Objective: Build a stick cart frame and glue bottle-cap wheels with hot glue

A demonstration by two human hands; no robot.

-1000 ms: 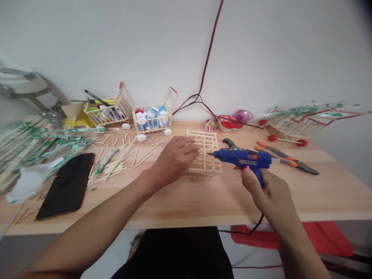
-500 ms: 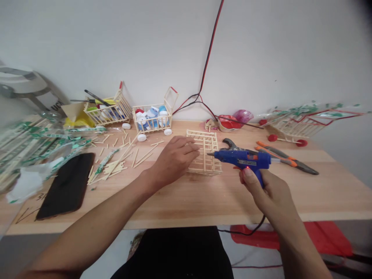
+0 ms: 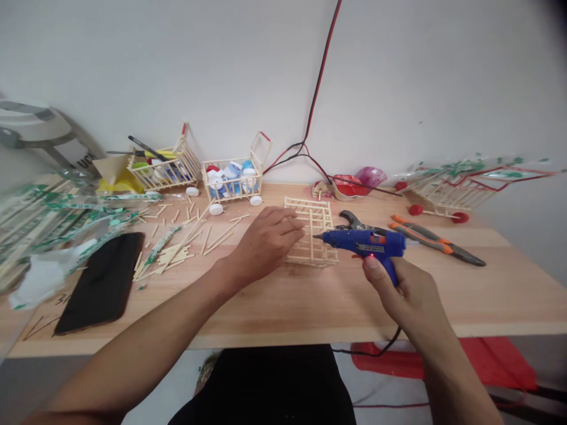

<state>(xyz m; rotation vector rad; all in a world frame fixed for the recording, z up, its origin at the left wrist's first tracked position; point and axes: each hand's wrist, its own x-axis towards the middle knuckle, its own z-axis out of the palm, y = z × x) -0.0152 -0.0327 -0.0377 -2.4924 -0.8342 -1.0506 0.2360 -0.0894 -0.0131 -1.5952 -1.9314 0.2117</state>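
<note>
A small open frame of thin wooden sticks (image 3: 312, 248) stands on the table in front of me. My left hand (image 3: 271, 241) grips its left side, and the curled fingers hide that edge. In my right hand (image 3: 410, 292) is a blue hot glue gun (image 3: 365, 242) with a small red light glowing on it. Its metal nozzle points left, over the middle uprights of the frame; I cannot tell whether it touches them. A black cord runs down from the gun's handle over the table's front edge.
Finished stick carts (image 3: 233, 180) with bottle caps stand behind. Loose cut sticks (image 3: 175, 257) and a black phone (image 3: 101, 283) lie left. Orange-handled pliers (image 3: 436, 239), a red-wheeled cart (image 3: 443, 198) and a red dish (image 3: 349, 188) sit right. A red stool (image 3: 496, 363) is below.
My right hand has shifted slightly left with the glue gun, bringing the nozzle further over the frame. My left hand and the frame have stayed in place.
</note>
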